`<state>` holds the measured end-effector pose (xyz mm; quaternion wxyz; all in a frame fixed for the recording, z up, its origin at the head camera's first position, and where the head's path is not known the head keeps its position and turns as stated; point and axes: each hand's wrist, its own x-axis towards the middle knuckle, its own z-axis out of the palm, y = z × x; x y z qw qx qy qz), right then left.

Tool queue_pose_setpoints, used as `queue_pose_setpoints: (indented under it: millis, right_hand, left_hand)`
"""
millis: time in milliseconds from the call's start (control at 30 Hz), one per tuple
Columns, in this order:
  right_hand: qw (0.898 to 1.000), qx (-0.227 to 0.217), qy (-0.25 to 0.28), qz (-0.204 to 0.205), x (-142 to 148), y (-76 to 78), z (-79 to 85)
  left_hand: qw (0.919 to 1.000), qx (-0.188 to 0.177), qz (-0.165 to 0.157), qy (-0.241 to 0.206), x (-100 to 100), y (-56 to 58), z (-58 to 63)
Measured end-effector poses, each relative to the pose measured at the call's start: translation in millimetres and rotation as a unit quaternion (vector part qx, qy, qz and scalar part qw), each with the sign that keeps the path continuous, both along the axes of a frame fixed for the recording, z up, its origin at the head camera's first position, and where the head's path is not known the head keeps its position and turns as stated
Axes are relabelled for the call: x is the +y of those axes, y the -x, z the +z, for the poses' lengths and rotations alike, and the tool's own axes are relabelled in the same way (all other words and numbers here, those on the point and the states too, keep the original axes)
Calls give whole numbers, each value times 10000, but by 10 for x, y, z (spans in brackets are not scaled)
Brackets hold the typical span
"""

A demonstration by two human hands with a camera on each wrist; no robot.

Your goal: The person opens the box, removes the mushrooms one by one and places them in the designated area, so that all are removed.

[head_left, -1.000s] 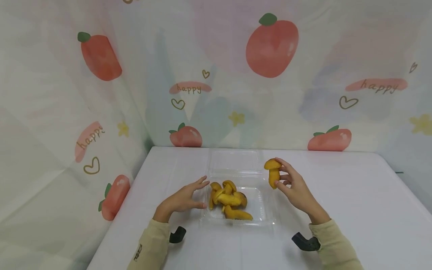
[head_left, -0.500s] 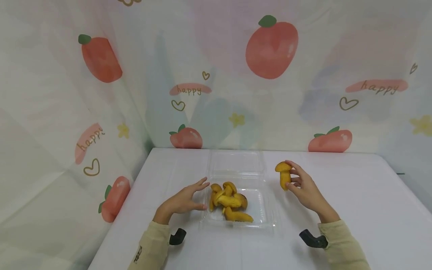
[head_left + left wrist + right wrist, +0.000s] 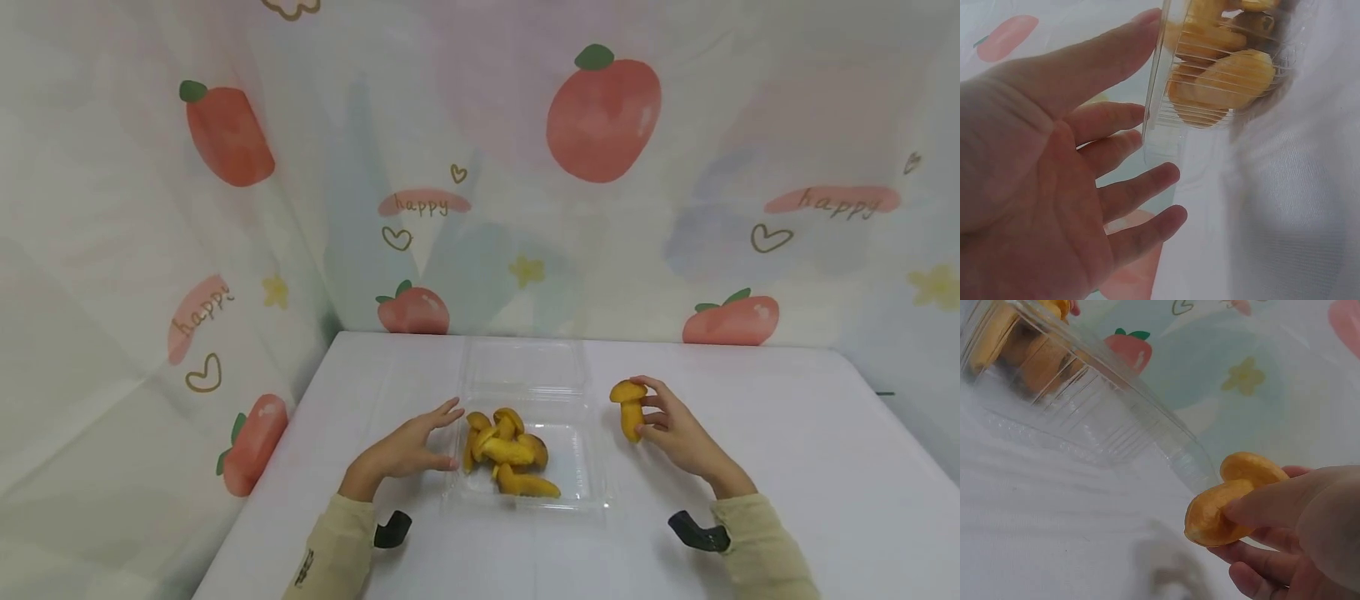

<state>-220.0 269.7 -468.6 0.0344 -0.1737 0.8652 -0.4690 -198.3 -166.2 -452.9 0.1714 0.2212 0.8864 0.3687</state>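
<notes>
In the head view my right hand (image 3: 671, 429) pinches a yellow-brown mushroom (image 3: 632, 414), cap up, to the right of a clear plastic box (image 3: 573, 492). The right wrist view shows the thumb pressed on the stem of that mushroom (image 3: 1219, 512), with the fingers behind it. Several more mushrooms (image 3: 510, 451) are heaped in the left part of the box, and one lies along its front. My left hand (image 3: 405, 446) has its fingers spread beside the box's left wall. In the left wrist view its thumb and fingertips (image 3: 1166, 178) are at the box's rim; contact is hard to tell.
The box's clear lid (image 3: 525, 367) lies folded back behind it on the white table (image 3: 787, 433). A printed curtain (image 3: 510, 125) stands along the table's back edge and left side. Black curved pieces (image 3: 697, 532) jut out near both cuffs.
My right hand has carried the mushroom to the right, away from the box, and then lowered it a little. The left hand and the heaped mushrooms stay in place.
</notes>
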Motion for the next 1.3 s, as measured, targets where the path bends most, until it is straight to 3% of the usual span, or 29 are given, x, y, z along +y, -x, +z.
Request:
queue_pose_setpoints:
  millis: [500, 700, 1300]
  right_hand:
    - [9989, -60, -454, -25, 25, -29, -175]
    - [9972, -511, -535, 51, 13, -58, -236]
    - [9954, -542, -794, 26, -32, -46, -162]
  left_hand:
    - [10000, -22, 84, 5, 26, -45, -53]
    - [9999, -54, 91, 73, 13, -74, -65]
    - [9998, 114, -128, 30, -3, -13, -10]
